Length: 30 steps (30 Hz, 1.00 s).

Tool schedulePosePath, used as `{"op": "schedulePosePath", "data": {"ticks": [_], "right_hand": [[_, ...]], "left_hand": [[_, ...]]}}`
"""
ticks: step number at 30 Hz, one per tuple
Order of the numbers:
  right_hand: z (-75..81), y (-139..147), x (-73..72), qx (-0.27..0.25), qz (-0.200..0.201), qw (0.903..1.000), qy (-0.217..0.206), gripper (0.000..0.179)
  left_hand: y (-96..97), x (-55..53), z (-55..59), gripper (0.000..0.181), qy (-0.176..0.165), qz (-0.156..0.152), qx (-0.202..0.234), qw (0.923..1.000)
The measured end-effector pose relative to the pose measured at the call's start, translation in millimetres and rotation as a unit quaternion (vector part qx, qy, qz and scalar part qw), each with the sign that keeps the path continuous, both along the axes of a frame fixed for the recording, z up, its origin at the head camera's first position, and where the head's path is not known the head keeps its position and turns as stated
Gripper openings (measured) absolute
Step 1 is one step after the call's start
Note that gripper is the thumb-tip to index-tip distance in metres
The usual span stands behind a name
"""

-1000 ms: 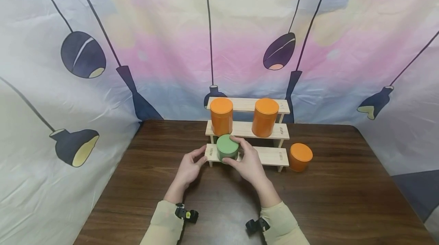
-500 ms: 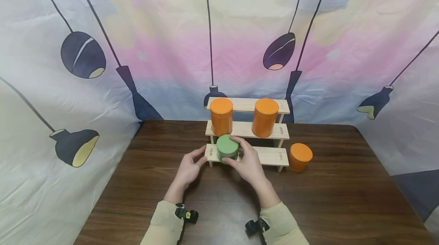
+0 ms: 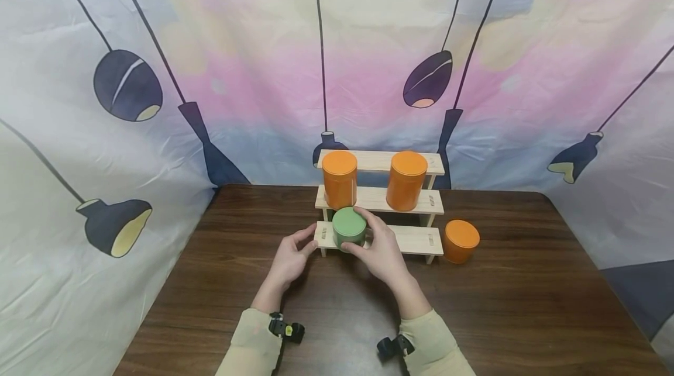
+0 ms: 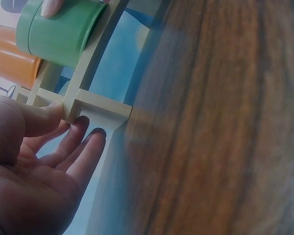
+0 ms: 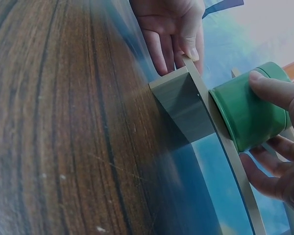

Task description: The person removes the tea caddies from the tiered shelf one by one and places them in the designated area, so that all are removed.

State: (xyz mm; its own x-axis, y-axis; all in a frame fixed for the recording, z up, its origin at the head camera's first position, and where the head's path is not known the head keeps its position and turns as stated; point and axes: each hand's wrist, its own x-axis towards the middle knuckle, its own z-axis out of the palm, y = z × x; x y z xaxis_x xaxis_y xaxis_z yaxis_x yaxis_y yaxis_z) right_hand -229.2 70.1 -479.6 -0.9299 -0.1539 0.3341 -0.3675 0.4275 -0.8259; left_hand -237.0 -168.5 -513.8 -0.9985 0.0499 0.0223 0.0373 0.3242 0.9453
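Note:
A green cylindrical tin [image 3: 348, 223] with a lid stands upright on the left part of the lowest step of a three-step wooden display stand [image 3: 416, 240]. My right hand [image 3: 383, 252] holds that tin from its right side, thumb at the front and fingers round the back. At the left end of the same step, my left hand [image 3: 291, 258] pinches the board; in the left wrist view its thumb lies against the board's corner and the other fingers extend past it. Two tall orange tins, one on the left [image 3: 339, 180] and one on the right [image 3: 407, 181], stand on the middle step.
A shorter orange tin [image 3: 461, 241] stands on the brown wooden table [image 3: 526, 306], just right of the stand. Behind the table hangs a cloth [image 3: 263, 60] printed with lamps. The stand's top step [image 3: 374, 161] is at the back, close to the cloth.

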Motion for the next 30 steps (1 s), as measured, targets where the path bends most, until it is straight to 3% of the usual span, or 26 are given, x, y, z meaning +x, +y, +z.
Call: {"op": "schedulePosePath", "data": {"ticks": [17,23,30], "right_hand": [[6.3,12,1.9,0.016,0.006,0.9997,-0.020,0.093],[11.9,36,4.2,-0.004,0.015,0.9994,-0.030,0.095],[25.4,83,13.2,-0.033,0.013,0.9985,-0.041,0.094]], "left_hand": [[0.4,-1.2,1.0,0.046,-0.002,0.003,-0.003,1.0000],[-0.4,-3.0,-0.1,0.046,-0.003,0.000,-0.004,1.0000],[0.3,-2.8,-1.9,0.046,0.004,0.000,-0.002,1.0000]]}}
